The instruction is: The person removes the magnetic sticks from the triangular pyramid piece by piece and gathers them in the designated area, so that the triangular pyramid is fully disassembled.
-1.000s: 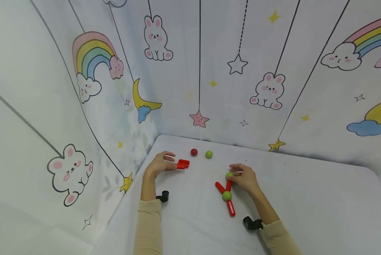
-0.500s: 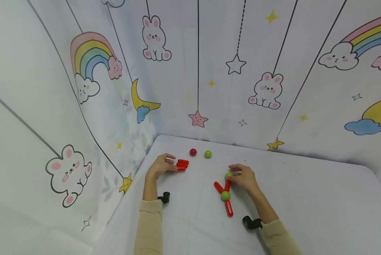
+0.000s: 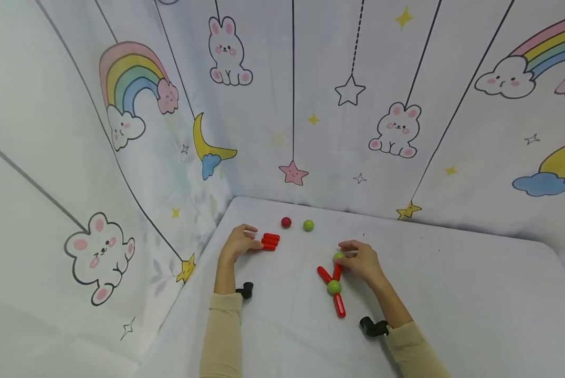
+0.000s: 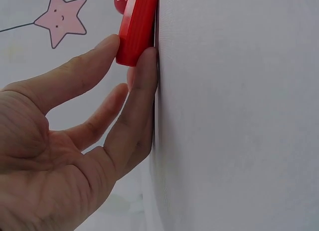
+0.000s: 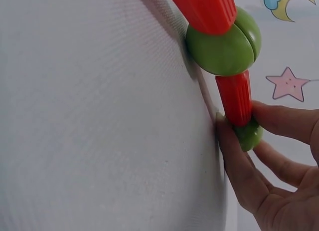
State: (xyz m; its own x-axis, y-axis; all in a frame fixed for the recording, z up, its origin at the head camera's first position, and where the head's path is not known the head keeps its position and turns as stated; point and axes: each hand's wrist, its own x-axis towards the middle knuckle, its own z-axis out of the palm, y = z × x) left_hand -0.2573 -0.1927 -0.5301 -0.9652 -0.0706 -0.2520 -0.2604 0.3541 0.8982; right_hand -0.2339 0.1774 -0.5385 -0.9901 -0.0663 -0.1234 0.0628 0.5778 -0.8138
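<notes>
My left hand (image 3: 239,244) is at the far left of the table, thumb and forefinger pinching the end of a red rod (image 4: 135,34). Other red rods (image 3: 271,237) lie right beside that one. On the right, my right hand (image 3: 362,261) pinches a small green ball (image 5: 249,135) where it meets a red rod (image 5: 235,99). That rod runs into a larger-looking green ball (image 3: 334,287) at the centre of a Y-shaped piece. Two more red rods stick out of this centre ball, one toward the upper left, one (image 3: 339,305) toward me.
A red ball (image 3: 286,222) and a loose green ball (image 3: 308,225) sit near the table's back edge. Behind the white table (image 3: 452,304) hangs a white curtain (image 3: 259,131) printed with rabbits, stars and rainbows. Black wrist devices (image 3: 373,327) are on both arms.
My left hand has shifted slightly, and the nearest red rod has moved a little against the others. My right hand keeps its pinch on the Y-shaped piece. The head view has shifted slightly.
</notes>
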